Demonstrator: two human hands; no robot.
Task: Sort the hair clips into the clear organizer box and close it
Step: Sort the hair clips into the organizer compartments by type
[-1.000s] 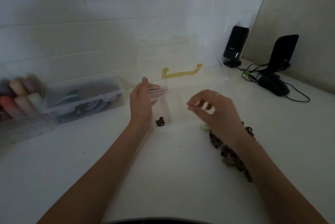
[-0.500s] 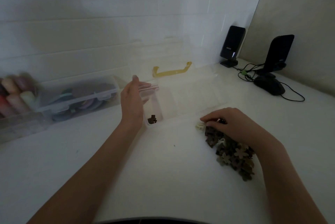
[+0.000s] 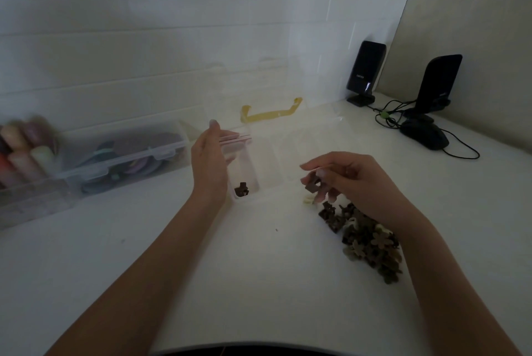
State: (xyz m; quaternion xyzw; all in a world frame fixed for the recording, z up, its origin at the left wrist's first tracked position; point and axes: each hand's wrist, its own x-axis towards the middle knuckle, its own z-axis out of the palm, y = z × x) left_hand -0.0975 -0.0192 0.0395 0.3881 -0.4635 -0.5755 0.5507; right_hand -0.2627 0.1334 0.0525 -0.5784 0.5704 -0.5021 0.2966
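Observation:
The clear organizer box lies open on the white counter, its lid leaning back with a yellow handle. One dark brown hair clip sits in the box's near-left compartment. My left hand rests flat against the box's left side, fingers straight, over some thin pink strips. My right hand hovers just right of that compartment, pinching a small brown hair clip in its fingertips. A pile of brown and beige flower-shaped hair clips lies on the counter under my right wrist.
A closed clear case with round coloured items stands at the left, beside a container of pastel cylinders. Two black speakers and a dark mouse with cables occupy the back right corner.
My right hand dropped to the clip pile, took a brown clip, and has risen again toward the box. My left hand has stayed against the box.

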